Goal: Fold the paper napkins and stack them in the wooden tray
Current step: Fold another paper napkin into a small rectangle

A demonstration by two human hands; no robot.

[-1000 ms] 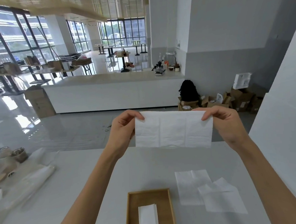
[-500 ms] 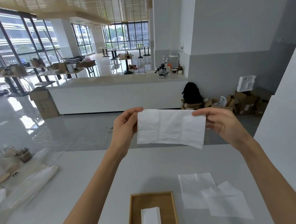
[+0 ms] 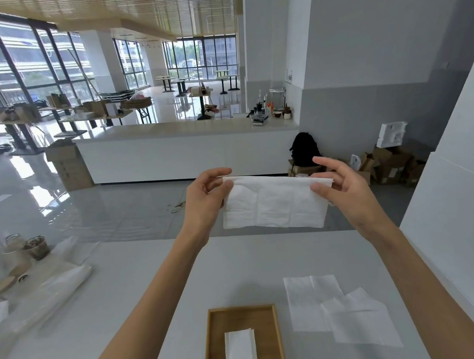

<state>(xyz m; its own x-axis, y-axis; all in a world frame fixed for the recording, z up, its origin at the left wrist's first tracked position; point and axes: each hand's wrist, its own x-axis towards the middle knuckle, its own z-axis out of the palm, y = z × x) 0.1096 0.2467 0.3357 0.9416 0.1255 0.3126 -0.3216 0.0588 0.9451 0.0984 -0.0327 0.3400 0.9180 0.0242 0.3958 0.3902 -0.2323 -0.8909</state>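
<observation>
Since 1 s ago the right hand has loosened, its upper fingers now spread. On the table lie 2 flat napkins and the wooden tray, below and nearer the left hand. The held napkin hangs between both hands with its long axis left-right, and each hand pinches 1 top corner.

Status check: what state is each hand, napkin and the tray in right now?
held napkin: up in the air, apparently folded once
left hand: pinches its upper left corner
right hand: pinches its upper right corner
wooden tray: on the table, holding the folded napkin
folded napkin: lying flat, a narrow strip
loose napkins: two, unfolded, overlapping right of tray
</observation>
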